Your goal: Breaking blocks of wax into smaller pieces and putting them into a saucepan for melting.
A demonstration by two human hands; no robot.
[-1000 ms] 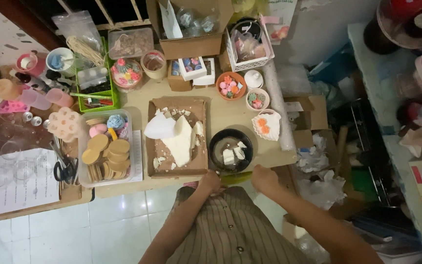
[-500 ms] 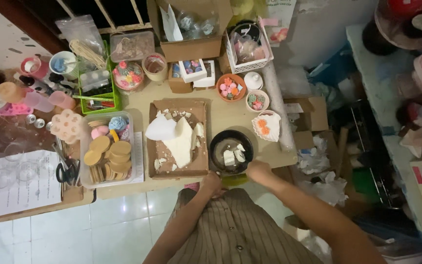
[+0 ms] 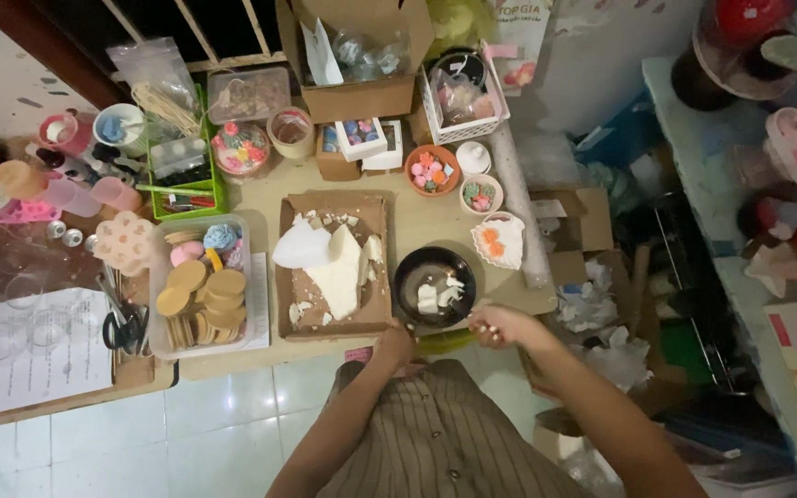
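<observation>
Fingers of our right hand (image 3: pixel 500 325) curl, apparently pinching a small white chip (hard to tell), at five o'clock of the black bowl (image 3: pixel 434 286); our left hand (image 3: pixel 397 343) rests beside it, fingers hidden.

soft overhead indoor light is falling evenly across the cluttered table (image 3: pixel 435 207), leaving only faint shadows beside the boxes. the pale floor tiles (image 3: pixel 140 433) are catching a mild sheen. the right side is sitting dimmer and blurring toward the edge, and wide-angle distortion is bending the frame's corners. fine detail is smearing slightly throughout.
</observation>
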